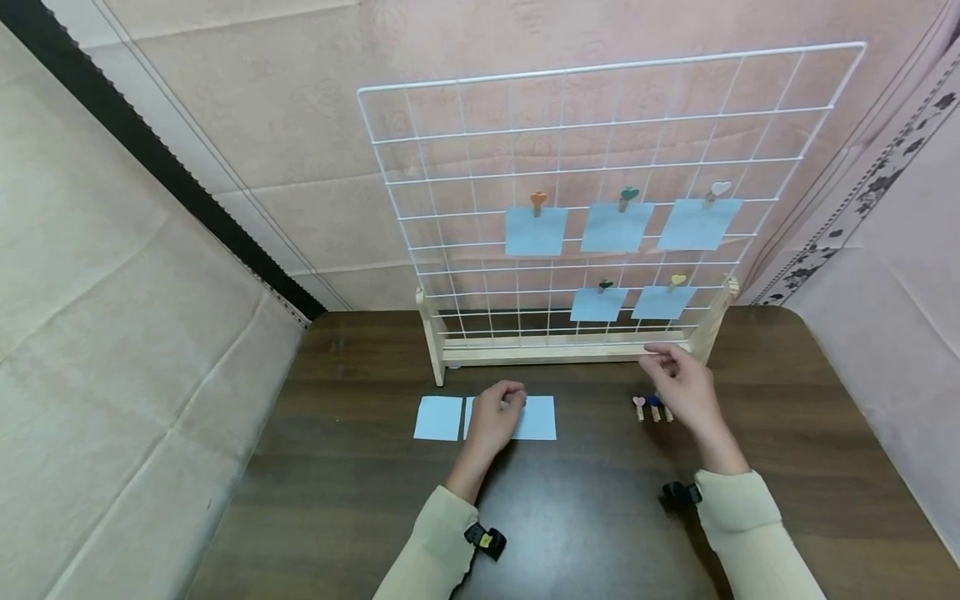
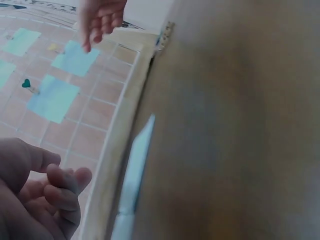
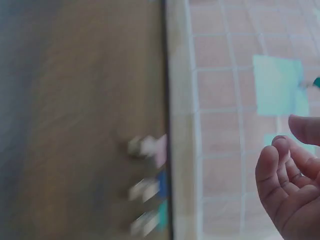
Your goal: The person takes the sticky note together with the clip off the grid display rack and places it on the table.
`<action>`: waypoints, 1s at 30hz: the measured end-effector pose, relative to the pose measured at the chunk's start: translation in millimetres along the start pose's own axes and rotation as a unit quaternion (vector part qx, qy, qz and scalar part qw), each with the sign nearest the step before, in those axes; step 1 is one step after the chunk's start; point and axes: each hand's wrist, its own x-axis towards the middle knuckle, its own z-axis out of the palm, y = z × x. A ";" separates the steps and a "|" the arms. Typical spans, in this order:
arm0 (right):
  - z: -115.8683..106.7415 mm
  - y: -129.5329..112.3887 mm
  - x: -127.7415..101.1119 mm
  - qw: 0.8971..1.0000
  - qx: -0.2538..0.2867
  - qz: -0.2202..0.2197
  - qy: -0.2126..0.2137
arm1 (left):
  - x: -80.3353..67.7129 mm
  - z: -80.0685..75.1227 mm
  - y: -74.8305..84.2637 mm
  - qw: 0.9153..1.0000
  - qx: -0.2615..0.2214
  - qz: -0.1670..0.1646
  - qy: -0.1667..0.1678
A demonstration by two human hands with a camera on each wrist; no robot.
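Note:
My left hand [image 1: 493,421] hovers over a row of light blue paper cards [image 1: 438,418] on the table, hiding part of the row. Its fingers are loosely curled, and the left wrist view shows nothing between thumb and fingers [image 2: 62,195]. Farther right, my right hand [image 1: 684,390] is raised near three small heart-topped clothespins [image 1: 640,408], pink, blue and teal. In the right wrist view its thumb stands apart from the bent fingers [image 3: 267,165], with no object held. The clothespins [image 3: 145,190] lie side by side on the wood, blurred there.
Behind the hands stands a white wire grid [image 1: 480,179] in a pale wooden base [image 1: 525,357]. Several blue cards [image 1: 536,232] hang on its right half from heart clothespins [image 1: 537,202] in two rows. The brown table [image 1: 360,500] meets pale cloth [image 1: 135,333] at the left.

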 end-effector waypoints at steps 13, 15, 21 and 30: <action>11.6 -48.8 37.8 0.997 0.048 -0.055 0.023 | 32.2 23.0 48.5 0.996 -0.083 0.042 0.011; 11.7 -52.4 40.9 0.997 0.054 -0.054 0.023 | 35.8 26.7 53.6 0.995 -0.084 0.051 0.007; 12.0 -63.7 50.8 0.996 0.057 -0.065 0.025 | 46.4 27.9 70.2 0.994 -0.081 0.074 0.010; 20.9 -96.8 68.7 0.991 0.069 -0.113 0.025 | 65.2 5.8 90.2 0.988 -0.100 0.103 0.054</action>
